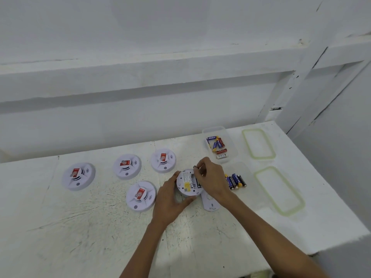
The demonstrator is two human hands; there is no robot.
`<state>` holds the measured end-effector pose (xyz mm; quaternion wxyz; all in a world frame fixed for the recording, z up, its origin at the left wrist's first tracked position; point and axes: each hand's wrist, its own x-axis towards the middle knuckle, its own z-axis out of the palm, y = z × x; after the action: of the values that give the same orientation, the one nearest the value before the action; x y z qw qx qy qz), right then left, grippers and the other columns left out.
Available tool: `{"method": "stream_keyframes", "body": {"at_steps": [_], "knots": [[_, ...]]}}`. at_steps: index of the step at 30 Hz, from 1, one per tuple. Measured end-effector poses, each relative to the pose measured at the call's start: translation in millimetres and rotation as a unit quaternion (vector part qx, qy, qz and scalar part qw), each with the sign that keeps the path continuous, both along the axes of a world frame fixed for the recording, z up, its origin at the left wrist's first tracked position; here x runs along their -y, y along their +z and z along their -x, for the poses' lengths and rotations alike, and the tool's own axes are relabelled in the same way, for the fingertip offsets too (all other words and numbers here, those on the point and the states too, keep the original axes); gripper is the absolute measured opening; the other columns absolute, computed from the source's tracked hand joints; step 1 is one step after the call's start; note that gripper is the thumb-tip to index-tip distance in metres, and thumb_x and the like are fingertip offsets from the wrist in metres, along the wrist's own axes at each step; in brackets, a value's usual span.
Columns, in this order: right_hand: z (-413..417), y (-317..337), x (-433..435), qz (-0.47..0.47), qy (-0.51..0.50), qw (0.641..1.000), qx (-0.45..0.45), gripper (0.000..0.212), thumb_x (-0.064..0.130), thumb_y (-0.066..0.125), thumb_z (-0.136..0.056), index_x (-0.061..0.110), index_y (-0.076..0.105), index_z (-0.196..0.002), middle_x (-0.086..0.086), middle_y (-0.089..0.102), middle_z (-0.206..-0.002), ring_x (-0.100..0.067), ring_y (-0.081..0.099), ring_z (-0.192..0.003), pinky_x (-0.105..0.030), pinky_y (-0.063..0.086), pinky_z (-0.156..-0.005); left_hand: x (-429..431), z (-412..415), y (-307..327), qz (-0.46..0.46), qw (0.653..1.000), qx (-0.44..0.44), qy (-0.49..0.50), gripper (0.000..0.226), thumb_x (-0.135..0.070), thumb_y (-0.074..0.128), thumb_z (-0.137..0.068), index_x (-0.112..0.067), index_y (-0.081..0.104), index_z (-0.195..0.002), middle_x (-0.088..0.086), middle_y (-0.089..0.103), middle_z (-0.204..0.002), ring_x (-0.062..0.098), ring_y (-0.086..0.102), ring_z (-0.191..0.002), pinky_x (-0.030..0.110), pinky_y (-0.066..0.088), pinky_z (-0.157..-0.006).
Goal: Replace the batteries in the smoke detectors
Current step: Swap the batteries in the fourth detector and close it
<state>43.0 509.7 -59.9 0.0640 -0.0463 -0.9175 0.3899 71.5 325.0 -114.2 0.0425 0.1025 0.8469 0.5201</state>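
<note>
Left hand (169, 199) grips detector (186, 185), right (210, 177) pinches battery (197, 167)

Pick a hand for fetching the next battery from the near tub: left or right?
Right, likely. The right hand, pinching a battery at the detector, sits beside the near tub of batteries; the left hand grips the detector.

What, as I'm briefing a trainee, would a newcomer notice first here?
At centre, the left hand grips an upturned round white smoke detector while the right hand pinches a battery at its open bay. Four white detectors with red stickers lie to its left; blue and red batteries sit in two clear plastic tubs at right.
</note>
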Motion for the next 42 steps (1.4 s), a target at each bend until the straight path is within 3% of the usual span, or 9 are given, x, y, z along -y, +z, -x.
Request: {"method": "stream_keyframes", "body": {"at_steps": [9, 15, 19, 22, 25, 29, 34, 38, 42], "knots": [[-30.3, -9.0, 7.1, 0.005, 0.036, 0.999, -0.032, 0.015, 0.029, 0.07, -0.089, 0.017, 0.062, -0.093, 0.006, 0.068, -0.081, 0.002, 0.058, -0.065, -0.012, 0.048, -0.058, 1.2, 1.2, -1.9, 0.009, 1.0, -0.022, 0.0, 0.087, -0.063, 0.082, -0.075, -0.03, 0.045, -0.146, -0.018, 0.055, -0.14, 0.004, 0.055, -0.128, 0.044, 0.052, -0.102], [-35.4, -8.7, 5.6, 0.01, 0.056, 0.998, -0.022, 0.025, 0.034, 0.075, -0.084, 0.018, 0.064, -0.1, 0.004, 0.069, -0.092, -0.008, 0.06, -0.076, -0.022, 0.053, -0.065, 1.5, 1.4, -4.7, 0.014, 1.0, -0.024, 0.0, 0.088, -0.067, 0.079, -0.075, -0.03, 0.044, -0.147, -0.017, 0.054, -0.141, 0.005, 0.054, -0.129, 0.046, 0.051, -0.103], [-39.7, -9.8, -0.5, -0.006, 0.095, 0.994, -0.044, 0.022, 0.026, 0.068, -0.087, 0.018, 0.065, -0.107, 0.003, 0.066, -0.094, -0.006, 0.057, -0.075, -0.024, 0.052, -0.067, 2.0, 0.9, -4.3, 0.02, 0.999, -0.039, -0.009, 0.086, -0.066, 0.078, -0.077, -0.028, 0.045, -0.147, -0.014, 0.054, -0.14, 0.008, 0.054, -0.129, 0.046, 0.051, -0.102], [-40.0, -12.2, -4.9, -0.019, 0.114, 0.992, -0.049, 0.021, 0.019, 0.069, -0.089, 0.015, 0.068, -0.11, 0.002, 0.061, -0.098, 0.002, 0.053, -0.076, -0.011, 0.046, -0.071, 0.8, 0.5, -2.2, 0.02, 0.999, -0.05, -0.01, 0.082, -0.063, 0.08, -0.078, -0.029, 0.046, -0.144, -0.015, 0.055, -0.137, 0.009, 0.056, -0.126, 0.045, 0.052, -0.099], [-39.6, -14.7, -7.5, -0.008, 0.093, 0.995, -0.038, 0.021, 0.017, 0.075, -0.084, 0.016, 0.072, -0.105, 0.001, 0.053, -0.108, 0.001, 0.052, -0.092, -0.005, 0.043, -0.08, -0.1, 0.2, -0.9, 0.018, 0.998, -0.055, -0.009, 0.081, -0.061, 0.081, -0.078, -0.028, 0.046, -0.144, -0.015, 0.055, -0.135, 0.008, 0.056, -0.124, 0.043, 0.053, -0.098], [-37.2, -10.7, -6.5, 0.044, 0.062, 0.997, 0.005, 0.022, 0.019, 0.079, -0.077, 0.021, 0.074, -0.098, 0.0, 0.057, -0.13, -0.009, 0.055, -0.117, -0.023, 0.054, -0.087, 0.1, -0.3, -0.4, 0.014, 0.998, -0.061, -0.01, 0.082, -0.061, 0.081, -0.078, -0.027, 0.047, -0.144, -0.016, 0.055, -0.135, 0.006, 0.056, -0.124, 0.043, 0.053, -0.097], [-32.3, -2.4, -11.6, 0.104, 0.07, 0.991, 0.051, 0.018, 0.017, 0.077, -0.083, 0.018, 0.074, -0.101, 0.002, 0.069, -0.123, -0.002, 0.063, -0.103, -0.006, 0.05, -0.076, 0.3, -0.3, -1.6, 0.013, 0.999, -0.051, -0.007, 0.084, -0.063, 0.08, -0.078, -0.027, 0.046, -0.145, -0.013, 0.055, -0.137, 0.008, 0.056, -0.125, 0.044, 0.053, -0.099], [-27.4, -2.1, -12.6, 0.121, 0.059, 0.987, 0.088, 0.028, 0.021, 0.079, -0.083, 0.019, 0.065, -0.107, 0.0, 0.069, -0.115, -0.005, 0.065, -0.098, -0.015, 0.056, -0.075, 1.6, 0.9, -1.1, 0.009, 0.998, -0.055, -0.012, 0.083, -0.061, 0.08, -0.078, -0.026, 0.045, -0.145, -0.012, 0.055, -0.136, 0.011, 0.056, -0.125, 0.045, 0.052, -0.099], [-26.1, -4.1, -8.5, 0.122, 0.034, 0.988, 0.09, 0.033, 0.018, 0.083, -0.078, 0.016, 0.062, -0.103, 0.005, 0.068, -0.106, -0.001, 0.064, -0.091, -0.013, 0.054, -0.068, 1.0, 1.4, -0.9, -0.002, 0.998, -0.057, -0.014, 0.083, -0.06, 0.081, -0.078, -0.027, 0.046, -0.145, -0.013, 0.055, -0.136, 0.012, 0.056, -0.126, 0.045, 0.052, -0.1]]}}
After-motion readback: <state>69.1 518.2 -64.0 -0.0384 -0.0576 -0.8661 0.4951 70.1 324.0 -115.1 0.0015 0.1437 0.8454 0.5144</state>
